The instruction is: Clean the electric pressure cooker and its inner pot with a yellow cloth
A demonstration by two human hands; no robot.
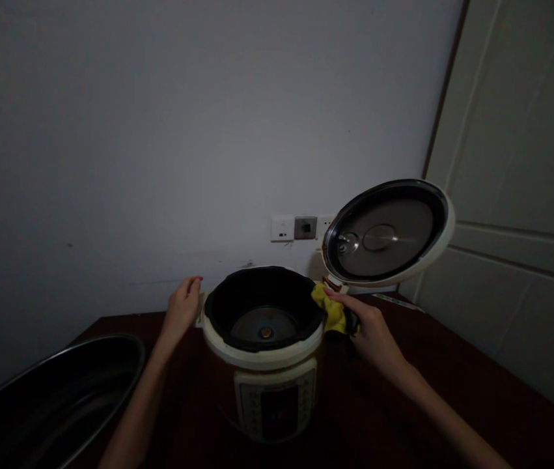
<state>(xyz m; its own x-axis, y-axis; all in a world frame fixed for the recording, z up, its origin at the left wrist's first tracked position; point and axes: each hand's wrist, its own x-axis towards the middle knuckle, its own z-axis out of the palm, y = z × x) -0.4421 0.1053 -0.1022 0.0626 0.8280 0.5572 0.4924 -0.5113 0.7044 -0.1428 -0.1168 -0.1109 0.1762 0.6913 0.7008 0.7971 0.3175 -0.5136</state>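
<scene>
An electric pressure cooker (267, 360) stands on the dark table, its heating plate and round central sensor showing at the bottom of the black cavity. Its lid (394, 228) is swung up on the right, with the metal underside facing me. A yellow cloth (334, 314) is gripped in my right hand (377, 332) and pressed against the cooker's right rim, near the lid hinge. At the cooker's left side, my left hand (183, 305) is closed with curled fingers by the side handle (200, 310). Its fingertips partly hide that handle.
A large metal basin (133, 348) lies at the lower left. Wall sockets (282, 228) sit behind the cooker, partly covered by the lid. A pale panelled door (515, 195) borders the table's right side. A thin patterned strip (396, 301) lies at the back right. The light is dim.
</scene>
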